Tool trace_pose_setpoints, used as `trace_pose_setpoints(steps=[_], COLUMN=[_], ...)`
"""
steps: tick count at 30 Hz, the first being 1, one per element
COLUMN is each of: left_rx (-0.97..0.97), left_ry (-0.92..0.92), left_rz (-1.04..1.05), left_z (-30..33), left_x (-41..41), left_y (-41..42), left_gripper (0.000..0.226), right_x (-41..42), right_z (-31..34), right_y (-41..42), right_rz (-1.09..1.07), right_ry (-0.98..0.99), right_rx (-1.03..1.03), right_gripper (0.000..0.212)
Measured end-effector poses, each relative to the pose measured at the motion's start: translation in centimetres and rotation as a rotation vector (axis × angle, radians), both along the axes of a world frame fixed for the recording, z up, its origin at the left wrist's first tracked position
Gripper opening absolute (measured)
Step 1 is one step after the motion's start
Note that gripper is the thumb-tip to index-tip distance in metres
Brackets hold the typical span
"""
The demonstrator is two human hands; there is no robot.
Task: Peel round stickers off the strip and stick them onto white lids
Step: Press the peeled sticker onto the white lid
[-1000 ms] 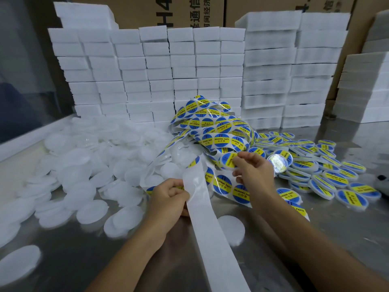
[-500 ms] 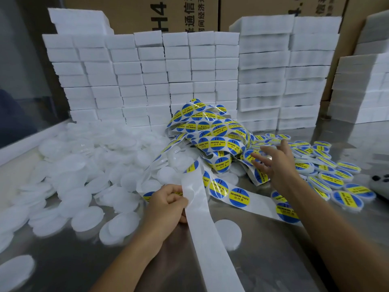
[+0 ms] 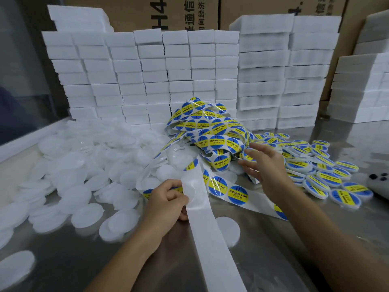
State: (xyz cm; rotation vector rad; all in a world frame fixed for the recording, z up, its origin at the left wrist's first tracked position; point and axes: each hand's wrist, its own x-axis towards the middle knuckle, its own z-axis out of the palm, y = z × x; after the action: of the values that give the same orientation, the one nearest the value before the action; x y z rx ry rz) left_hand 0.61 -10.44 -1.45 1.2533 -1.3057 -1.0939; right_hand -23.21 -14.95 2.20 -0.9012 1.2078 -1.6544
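A tangled strip of round blue-and-yellow stickers (image 3: 212, 131) is heaped at the table's middle. Its emptied white backing (image 3: 210, 234) runs toward me. My left hand (image 3: 166, 205) grips that backing where the stickers begin. My right hand (image 3: 265, 165) hovers with fingers spread over the strip's right side, holding nothing. Plain white lids (image 3: 88, 165) lie piled on the left, and one single lid (image 3: 228, 230) sits just right of the backing. Lids with stickers on them (image 3: 322, 173) are heaped on the right.
Stacks of white foam blocks (image 3: 147, 76) wall off the back, with cardboard boxes (image 3: 183, 13) behind them. A grey device with dark buttons (image 3: 379, 183) lies at the right edge. The steel table (image 3: 63, 260) shows bare metal near me.
My right hand, which held a stickered lid a second ago, let it go on the right pile and has swung back left toward the strip. My left hand kept its grip.
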Motion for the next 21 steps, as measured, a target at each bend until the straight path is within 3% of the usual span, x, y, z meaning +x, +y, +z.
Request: trace_pose_setpoints(steps=[6,14,21], left_rx=[-0.056,-0.125,-0.091], left_ry=[-0.051,-0.134,0.004], left_rz=[-0.067,-0.197,-0.164], left_z=[0.2,0.3,1.0], left_x=[-0.2,-0.5,-0.7], left_y=[0.4,0.9,1.1], left_gripper=[0.05,0.064,0.036], right_x=[4.5,7.3,7.2], right_z=[-0.6,-1.8,-2.0], right_y=[2.6,3.6,3.6], right_rz=[0.179,0.252,0.397], right_ry=[0.442,0.488,0.539], right_rx=[-0.101,-0.237,-0.375], right_gripper=[0.021,0.036,0.062])
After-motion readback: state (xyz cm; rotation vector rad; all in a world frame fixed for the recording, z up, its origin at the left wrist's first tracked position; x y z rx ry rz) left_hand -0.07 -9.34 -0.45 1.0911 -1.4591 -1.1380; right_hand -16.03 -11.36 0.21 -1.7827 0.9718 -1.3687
